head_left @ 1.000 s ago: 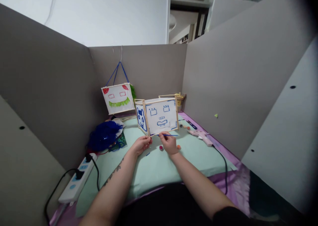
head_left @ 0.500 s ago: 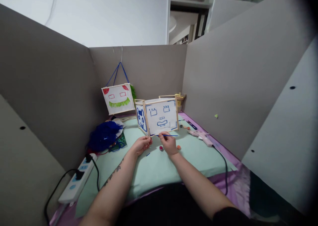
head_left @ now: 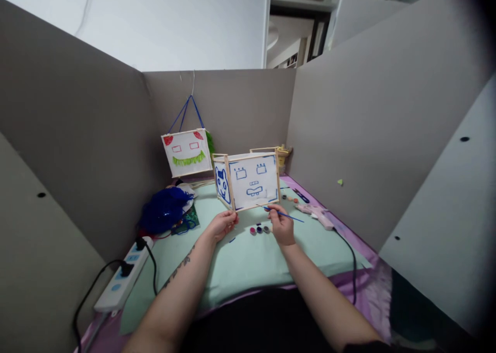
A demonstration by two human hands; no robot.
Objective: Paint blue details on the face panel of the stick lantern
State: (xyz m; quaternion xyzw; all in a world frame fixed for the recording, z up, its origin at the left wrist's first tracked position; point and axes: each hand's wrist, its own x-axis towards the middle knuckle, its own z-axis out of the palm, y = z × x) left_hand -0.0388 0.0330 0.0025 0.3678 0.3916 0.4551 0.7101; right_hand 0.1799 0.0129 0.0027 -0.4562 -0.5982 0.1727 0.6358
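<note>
A paper lantern [head_left: 253, 180] with a thin wooden frame is held up, its white panels painted with blue faces. My left hand [head_left: 222, 225] is closed on its lower front corner. In my right hand [head_left: 282, 226], pinched between fingers and thumb, is a thin blue paintbrush [head_left: 291, 217]. The brush tip points left, close to the bottom edge of the front panel; whether it touches, I cannot tell. Small paint pots [head_left: 259, 230] in red, dark blue and grey stand on the table just below, partly hidden by my right hand.
A finished-looking lantern [head_left: 186, 154] hangs from blue cords at the back left. Blue yarn [head_left: 165, 211] lies at the left, near a power strip [head_left: 124, 275]. On the right lies a pink glue gun [head_left: 315, 215] with a black cord. Grey partitions [head_left: 217, 94] enclose the table.
My right hand has moved right along the lantern's lower edge with the paintbrush, uncovering more paint pots. My left hand keeps its hold on the corner. The view has shifted slightly.
</note>
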